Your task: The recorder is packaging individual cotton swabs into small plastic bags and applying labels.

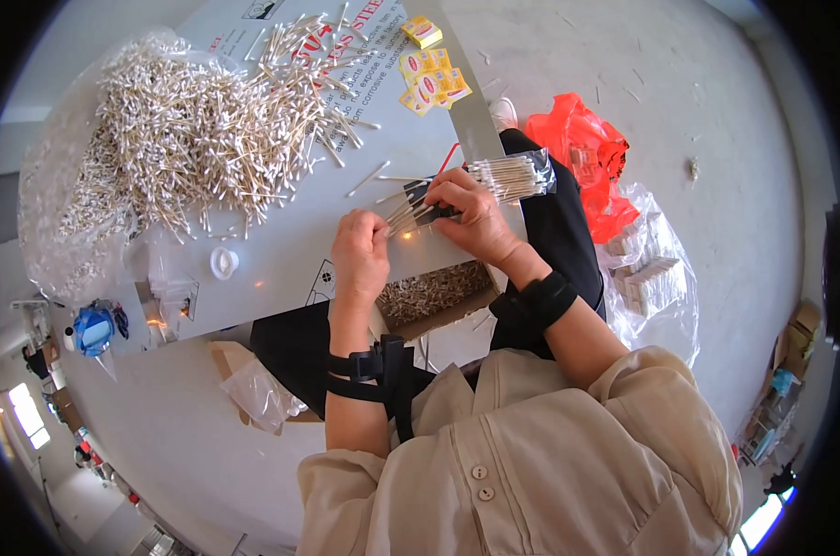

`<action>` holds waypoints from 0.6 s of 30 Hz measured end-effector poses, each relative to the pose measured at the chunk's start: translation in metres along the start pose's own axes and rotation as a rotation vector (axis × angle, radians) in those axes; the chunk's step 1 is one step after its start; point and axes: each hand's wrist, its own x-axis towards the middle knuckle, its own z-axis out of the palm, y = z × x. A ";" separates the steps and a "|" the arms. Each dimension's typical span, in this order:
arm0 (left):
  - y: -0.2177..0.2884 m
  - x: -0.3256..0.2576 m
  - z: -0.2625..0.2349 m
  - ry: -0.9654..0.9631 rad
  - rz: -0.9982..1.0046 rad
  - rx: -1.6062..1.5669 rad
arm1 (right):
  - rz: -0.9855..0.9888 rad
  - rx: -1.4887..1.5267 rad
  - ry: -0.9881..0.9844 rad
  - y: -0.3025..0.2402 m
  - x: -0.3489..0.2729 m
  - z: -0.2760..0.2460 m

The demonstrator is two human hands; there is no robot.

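Note:
My left hand [360, 252] is closed, thumb and fingers pinching the ends of a few wooden cotton swabs [401, 221]. My right hand [476, 218] is curled over the other ends of these swabs, its fingertips pressed on them. Underneath lies a small dark pad [418, 191], partly covered by the fingers. Just beyond my right hand, a row of cotton swabs [508, 178] rests at the table's right edge, with clear plastic at its far end. A thin red strip [450, 156] sticks up beside it. Several loose swabs [369, 178] lie left of the pad.
A large heap of cotton swabs [207, 130] spills from a clear bag across the table [290, 250]. Small yellow boxes [429, 79] sit at the far edge, a white round cap [223, 263] at left. Below is a swab-filled carton [434, 295]; red [578, 157] and clear bags [656, 278] lie right.

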 end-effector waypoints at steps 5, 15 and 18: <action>-0.004 -0.006 -0.018 -0.058 -0.193 -0.186 | 0.025 0.050 0.028 0.004 0.000 -0.002; -0.010 -0.006 -0.021 -0.001 -0.135 -0.116 | 0.031 0.105 0.043 -0.001 -0.001 -0.007; -0.017 0.026 -0.013 0.168 -0.044 0.065 | -0.140 -0.179 0.025 -0.003 -0.003 -0.004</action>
